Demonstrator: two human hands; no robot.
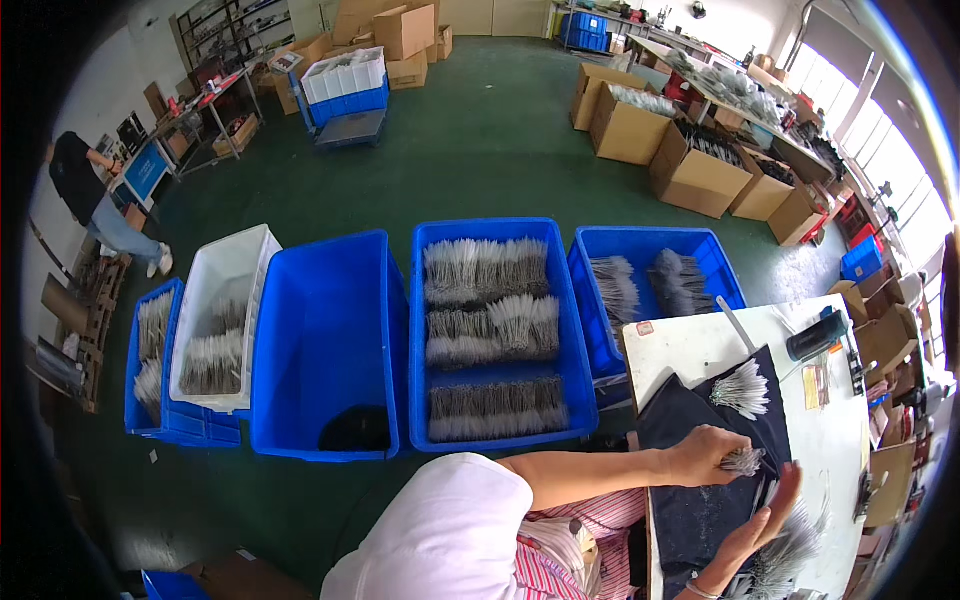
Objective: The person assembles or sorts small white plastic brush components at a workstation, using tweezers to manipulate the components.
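At the table on the right, my left hand is wrapped round a bundle of thin wire-stemmed brushes, whose ends stick out of the fist. My right hand is just below and to the right, its fingers stretched out and apart from the bundle. Both are over a dark cloth spread on the white tabletop. Beyond my left hand lies another bunch of white-tipped brushes. A loose pile of pale brushes is beside my right hand, which partly covers it.
A dark cylinder and a flat metal strip lie at the table's far side. Left of the table stand blue bins with rows of brushes, and a white bin. Cardboard boxes stand farther back. Another person stands far left.
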